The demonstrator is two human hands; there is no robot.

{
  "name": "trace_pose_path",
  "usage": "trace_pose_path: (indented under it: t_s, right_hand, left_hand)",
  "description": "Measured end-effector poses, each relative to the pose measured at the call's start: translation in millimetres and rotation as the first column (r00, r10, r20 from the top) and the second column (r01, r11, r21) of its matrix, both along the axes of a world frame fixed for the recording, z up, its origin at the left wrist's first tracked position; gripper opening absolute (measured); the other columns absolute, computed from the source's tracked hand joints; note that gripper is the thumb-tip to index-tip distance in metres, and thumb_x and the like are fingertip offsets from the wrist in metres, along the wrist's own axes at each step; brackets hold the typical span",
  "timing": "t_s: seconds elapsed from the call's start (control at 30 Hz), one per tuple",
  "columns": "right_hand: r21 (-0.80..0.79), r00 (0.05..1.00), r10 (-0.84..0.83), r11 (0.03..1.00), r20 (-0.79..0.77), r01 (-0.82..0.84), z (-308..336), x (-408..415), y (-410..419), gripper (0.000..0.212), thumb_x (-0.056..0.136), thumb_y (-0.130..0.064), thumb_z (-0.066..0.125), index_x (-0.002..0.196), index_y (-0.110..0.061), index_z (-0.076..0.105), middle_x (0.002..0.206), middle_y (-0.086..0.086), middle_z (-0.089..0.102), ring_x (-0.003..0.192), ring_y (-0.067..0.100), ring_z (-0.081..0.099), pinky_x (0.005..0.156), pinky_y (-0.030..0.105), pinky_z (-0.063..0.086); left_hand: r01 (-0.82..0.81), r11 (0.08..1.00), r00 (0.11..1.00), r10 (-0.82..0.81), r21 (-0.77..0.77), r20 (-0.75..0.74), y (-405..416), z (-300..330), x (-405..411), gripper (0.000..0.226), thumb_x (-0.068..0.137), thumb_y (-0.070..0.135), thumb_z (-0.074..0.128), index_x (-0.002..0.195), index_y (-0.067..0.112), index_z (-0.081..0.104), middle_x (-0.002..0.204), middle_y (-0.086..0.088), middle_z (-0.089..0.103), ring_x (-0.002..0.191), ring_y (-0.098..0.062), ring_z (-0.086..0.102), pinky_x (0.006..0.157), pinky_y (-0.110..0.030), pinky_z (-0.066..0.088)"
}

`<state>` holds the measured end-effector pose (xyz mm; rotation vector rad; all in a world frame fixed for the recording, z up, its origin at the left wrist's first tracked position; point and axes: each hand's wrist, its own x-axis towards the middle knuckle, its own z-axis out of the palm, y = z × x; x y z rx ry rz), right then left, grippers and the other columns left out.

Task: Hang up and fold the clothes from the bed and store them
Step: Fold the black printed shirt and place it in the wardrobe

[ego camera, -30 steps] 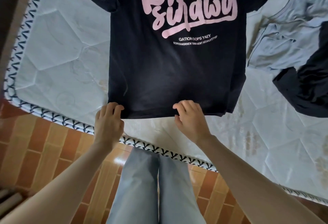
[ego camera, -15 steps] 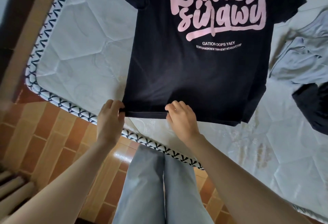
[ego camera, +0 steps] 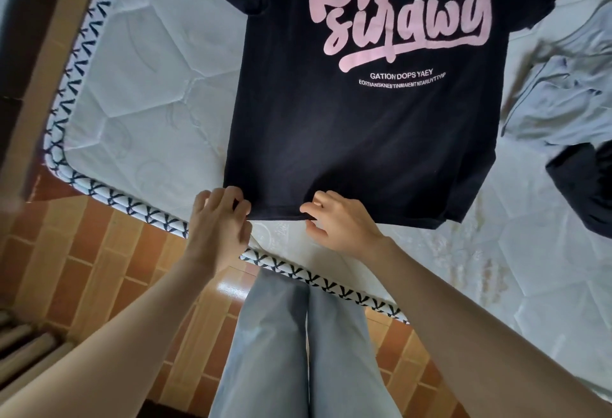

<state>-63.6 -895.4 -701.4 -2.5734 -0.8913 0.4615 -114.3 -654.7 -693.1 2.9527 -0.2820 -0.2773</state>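
Note:
A black T-shirt (ego camera: 357,139) with large pink lettering lies spread flat, front up, on the white quilted mattress (ego camera: 142,93). Its hem points toward me near the mattress edge. My left hand (ego camera: 218,228) pinches the hem at the shirt's lower left corner. My right hand (ego camera: 337,222) pinches the hem a little further right, near its middle. A grey garment (ego camera: 559,99) and a dark garment (ego camera: 586,185) lie crumpled on the mattress at the right.
The mattress edge (ego camera: 132,209) has a black-and-white patterned border and runs diagonally in front of my legs. An orange and brown tiled floor (ego camera: 76,272) lies below. A wooden frame (ego camera: 49,53) stands at the left.
My view has shifted so the shirt sits further right and closer. Both hands have stayed at the hem and closed their grip on it; my right hand's fingers have curled around the edge.

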Motion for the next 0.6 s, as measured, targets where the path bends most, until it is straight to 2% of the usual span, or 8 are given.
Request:
trace_pose_path:
  t_s: [0.07,0.13,0.2,0.37,0.47,0.53,0.6]
  right_hand:
    - [0.015,0.994,-0.105,0.994,-0.010,0.105,2,-5,-11,0.026,0.080,-0.026,0.046,0.079,-0.013,0.069,0.067,-0.002,0.052,0.057,0.017,0.051,0.036,0.021,0.033]
    - [-0.010,0.976,-0.214,0.977,0.037,0.215,4,-9,-28,0.022,0.082,-0.024,0.050,0.084,-0.013,0.069,0.071,-0.003,0.056,0.062,0.015,0.055,0.038,0.021,0.033]
    - [-0.041,0.949,-0.306,0.950,0.083,0.310,3,-13,-51,0.012,0.083,-0.016,0.062,0.091,-0.012,0.069,0.078,-0.003,0.059,0.069,0.015,0.057,0.042,0.019,0.033]
    - [-0.086,0.849,-0.509,0.848,0.140,0.522,9,-31,-112,0.025,0.075,0.001,0.069,0.099,-0.007,0.065,0.088,0.003,0.061,0.073,0.021,0.058,0.044,0.020,0.035]
    - [-0.100,0.716,-0.678,0.711,0.168,0.696,13,-42,-137,0.038,0.067,0.012,0.070,0.101,-0.005,0.062,0.094,0.007,0.061,0.080,0.027,0.061,0.043,0.022,0.035]
    - [-0.101,0.560,-0.815,0.551,0.146,0.828,14,-48,-150,0.038,0.071,0.013,0.067,0.103,-0.006,0.059,0.099,0.008,0.060,0.086,0.028,0.061,0.046,0.022,0.032]
    - [-0.110,0.408,-0.909,0.398,0.090,0.911,11,-50,-162,0.034,0.079,0.003,0.067,0.109,-0.005,0.056,0.103,0.008,0.058,0.087,0.029,0.060,0.048,0.023,0.032]
  left_hand:
    - [0.094,0.995,0.994,-0.092,-0.044,0.063,-15,1,5,0.020,0.072,0.013,0.058,0.089,0.006,0.068,0.094,-0.009,0.061,0.081,-0.032,0.057,0.082,-0.042,0.040]
    - [0.182,0.979,0.980,-0.172,-0.094,0.103,-36,-1,11,0.025,0.076,0.015,0.055,0.095,0.006,0.069,0.097,-0.008,0.062,0.082,-0.030,0.059,0.082,-0.040,0.041]
    - [0.258,0.957,0.962,-0.241,-0.130,0.131,-62,-5,17,0.027,0.078,0.015,0.054,0.099,0.007,0.068,0.099,-0.008,0.063,0.084,-0.029,0.059,0.082,-0.039,0.042]
    - [0.345,0.916,0.937,-0.323,-0.204,0.133,-129,-17,36,0.026,0.077,0.009,0.059,0.102,0.008,0.067,0.101,-0.007,0.064,0.086,-0.028,0.061,0.079,-0.037,0.045]
    - [0.394,0.898,0.919,-0.383,-0.198,0.094,-164,-18,45,0.025,0.079,0.010,0.057,0.102,0.008,0.067,0.102,-0.008,0.064,0.086,-0.028,0.062,0.077,-0.039,0.050]
    - [0.428,0.883,0.903,-0.424,-0.190,0.062,-185,-17,49,0.030,0.072,0.007,0.071,0.101,0.009,0.068,0.101,-0.009,0.064,0.085,-0.028,0.062,0.074,-0.039,0.052]
    - [0.436,0.881,0.899,-0.436,-0.182,0.044,-203,-16,52,0.036,0.065,0.006,0.078,0.100,0.008,0.069,0.099,-0.009,0.065,0.081,-0.028,0.063,0.070,-0.038,0.053]
